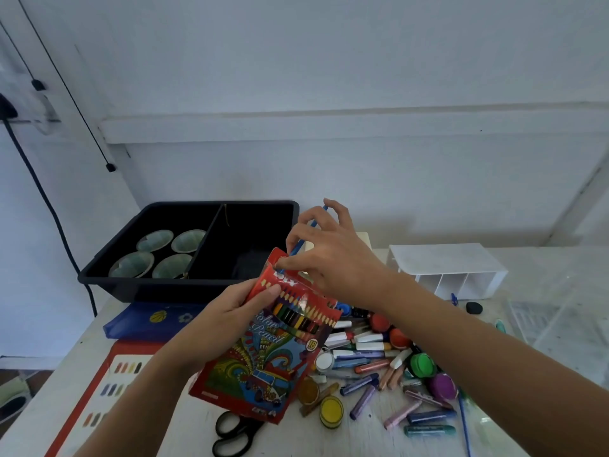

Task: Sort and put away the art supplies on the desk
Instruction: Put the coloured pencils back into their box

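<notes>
Above the table (184,433), the left hand (227,313) grips the red pencil box (267,354); the right hand (329,255) pinches a blue pencil (304,237) at the box's open top.

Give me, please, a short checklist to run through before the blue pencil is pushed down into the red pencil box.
1. Left hand grip on the red cardboard colour-pencil box: ok, thumb across its front, box held tilted above the desk.
2. Right hand grip on the thin blue pencil: ok, pinched between the fingers.
3. Pencil's lower end at the box's open top: ok.
4. Free slot inside the box: cannot tell, the fingers hide the opening.
5. Loose pile of crayons and paint pots sorted: not ok, it lies on the desk beside the box.
</notes>
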